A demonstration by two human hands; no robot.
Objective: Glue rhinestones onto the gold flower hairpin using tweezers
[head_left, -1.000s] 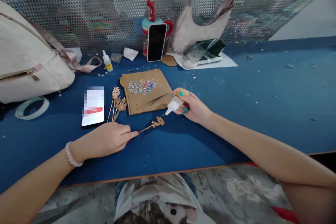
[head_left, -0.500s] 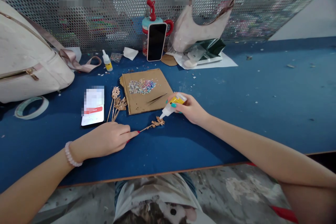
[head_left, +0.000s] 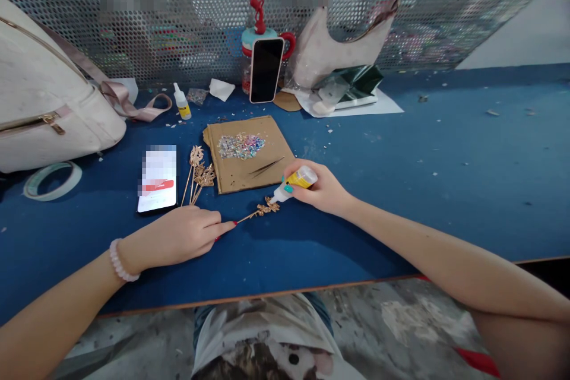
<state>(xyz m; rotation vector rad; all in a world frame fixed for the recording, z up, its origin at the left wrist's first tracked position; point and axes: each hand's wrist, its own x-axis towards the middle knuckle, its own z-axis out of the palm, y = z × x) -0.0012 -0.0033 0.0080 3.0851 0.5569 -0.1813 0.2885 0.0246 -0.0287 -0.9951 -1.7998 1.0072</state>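
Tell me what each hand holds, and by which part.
The right hand holds a small glue bottle by its body. The left hand pins the gold hairpin by its stem end.

The hairpin [head_left: 260, 211] is gold-toned metal with a shiny finish. The glue bottle [head_left: 294, 183] is smooth white plastic with a yellow label. The table [head_left: 401, 190] has a matt blue cloth-like cover. The cardboard sheet [head_left: 249, 154] is matt brown. The sequins [head_left: 241, 146] are glossy and iridescent. The screen [head_left: 200, 6] is perforated metal.
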